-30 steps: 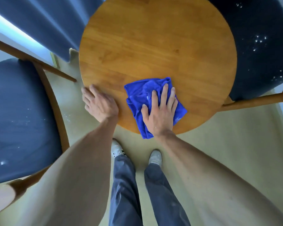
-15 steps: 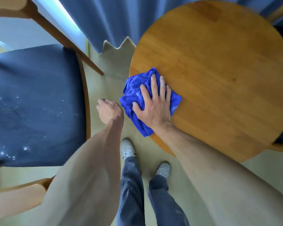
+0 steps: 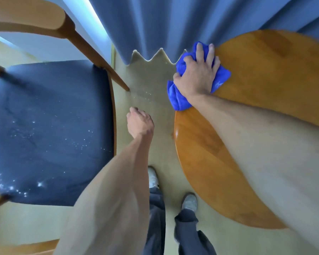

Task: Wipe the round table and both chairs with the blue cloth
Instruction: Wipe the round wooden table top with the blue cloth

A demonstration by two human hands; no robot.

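Observation:
The round wooden table (image 3: 269, 76) fills the right side. A bunched blue cloth (image 3: 179, 101) lies on its far left edge, partly hanging over the rim. My right hand (image 3: 197, 76) is on top of it, thumb and fingers curled into the folds, pressing it to the wood. One chair with a dark blue seat (image 3: 50, 129) and a wooden frame (image 3: 26, 21) stands at the left; white specks dot the seat. My left hand (image 3: 139, 124) hangs loosely curled over the floor between chair and table, holding nothing. The other chair is out of view.
A blue curtain (image 3: 155, 24) hangs behind the table and touches its far edge. White crumbs (image 3: 145, 94) lie on the beige floor in the narrow gap between chair and table. My feet (image 3: 189, 201) stand close to the table's near rim.
My right hand has slid the cloth along the table's left edge toward the far side, and the cloth has bunched up. My left hand left the rim and now hangs free. The view swung left.

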